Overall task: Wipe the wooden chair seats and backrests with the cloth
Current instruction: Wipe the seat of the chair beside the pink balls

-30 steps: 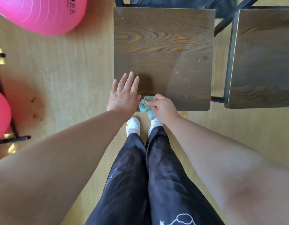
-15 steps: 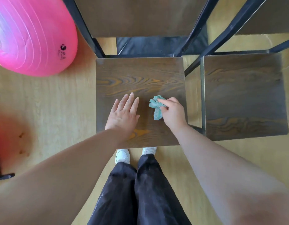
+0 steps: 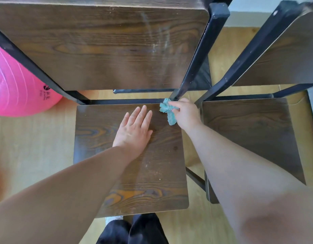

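A dark wooden chair seat (image 3: pixel 102 155) lies below me, with its wooden backrest (image 3: pixel 102 46) rising at the top of the view. My left hand (image 3: pixel 133 131) rests flat on the seat's middle, fingers straight. My right hand (image 3: pixel 186 114) grips a crumpled teal cloth (image 3: pixel 167 110) at the seat's far right corner, beside the black metal upright (image 3: pixel 198 55) of the frame. A second wooden chair stands to the right, with its seat (image 3: pixel 254 131) and backrest (image 3: pixel 282 55) partly in view.
A large pink exercise ball (image 3: pixel 16 88) sits on the light wood floor (image 3: pixel 32 141) to the left of the chair. My dark trousers (image 3: pixel 134 231) and a white shoe show below the seat's front edge.
My right hand has carried the cloth from the seat's front edge to its far right corner. My left hand moved forward to the seat's middle. The view tilted up, bringing the backrests in.
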A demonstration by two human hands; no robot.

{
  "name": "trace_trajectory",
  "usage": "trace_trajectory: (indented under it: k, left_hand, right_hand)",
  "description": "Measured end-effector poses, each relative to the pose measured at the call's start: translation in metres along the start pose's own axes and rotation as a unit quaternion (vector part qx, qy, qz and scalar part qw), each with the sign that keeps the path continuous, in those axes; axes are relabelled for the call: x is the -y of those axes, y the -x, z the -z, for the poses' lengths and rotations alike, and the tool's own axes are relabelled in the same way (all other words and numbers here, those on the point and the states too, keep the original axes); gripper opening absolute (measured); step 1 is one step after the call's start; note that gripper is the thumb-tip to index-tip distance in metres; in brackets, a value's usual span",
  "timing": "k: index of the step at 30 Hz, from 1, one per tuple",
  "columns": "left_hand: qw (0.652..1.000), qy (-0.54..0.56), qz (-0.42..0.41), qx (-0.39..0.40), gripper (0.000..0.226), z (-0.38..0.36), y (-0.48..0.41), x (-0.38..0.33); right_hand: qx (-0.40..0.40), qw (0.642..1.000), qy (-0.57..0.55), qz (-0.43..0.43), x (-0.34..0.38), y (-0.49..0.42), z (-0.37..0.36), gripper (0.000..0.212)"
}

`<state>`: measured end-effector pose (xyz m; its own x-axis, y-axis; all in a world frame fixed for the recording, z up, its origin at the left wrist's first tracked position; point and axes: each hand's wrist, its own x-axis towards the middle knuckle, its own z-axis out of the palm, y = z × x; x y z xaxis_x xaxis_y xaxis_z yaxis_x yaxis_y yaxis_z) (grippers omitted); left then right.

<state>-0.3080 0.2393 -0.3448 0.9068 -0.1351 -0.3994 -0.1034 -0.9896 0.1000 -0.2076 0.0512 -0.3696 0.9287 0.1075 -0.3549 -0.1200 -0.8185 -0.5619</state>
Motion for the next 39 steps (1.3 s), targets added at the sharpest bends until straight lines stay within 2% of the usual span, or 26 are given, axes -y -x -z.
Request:
trace_trajectory:
  k: [3,8,13,18,20,24,39]
  left_hand:
    - [1.0,-0.009,-0.004,0.01,0.062,-0.002,-0.004,-0.004]
    - [0.999,-0.023,-0.011,0.031,0.063,-0.006,0.0,-0.008]
    - [0.999,-0.018,-0.015,0.038,0.063,-0.007,0.015,-0.013]
    - [0.998,-0.015,-0.028,0.051,0.063,-0.015,0.038,-0.017]
    - [0.998,-0.011,-0.029,0.054,0.063,-0.019,0.049,-0.019]
    - [0.997,-0.01,-0.045,0.065,0.064,-0.031,0.074,-0.023]
    - [0.989,-0.025,-0.122,0.082,0.063,-0.071,0.156,-0.031]
  right_hand:
    - [-0.002,1.0,0.014,0.004,-0.002,-0.004,-0.002,0.035]
    - [0.037,0.999,0.006,-0.001,0.002,-0.012,0.007,0.031]
    - [0.07,0.995,-0.039,-0.061,-0.003,0.008,0.008,0.021]
    - [0.132,0.991,0.036,0.012,-0.023,0.068,0.003,0.025]
    - [0.145,0.989,0.025,0.01,-0.03,0.093,0.001,0.026]
    - [0.145,0.989,-0.009,-0.014,-0.042,0.141,-0.007,0.024]
    - [0.091,0.996,0.007,-0.016,-0.077,0.254,-0.046,0.031]
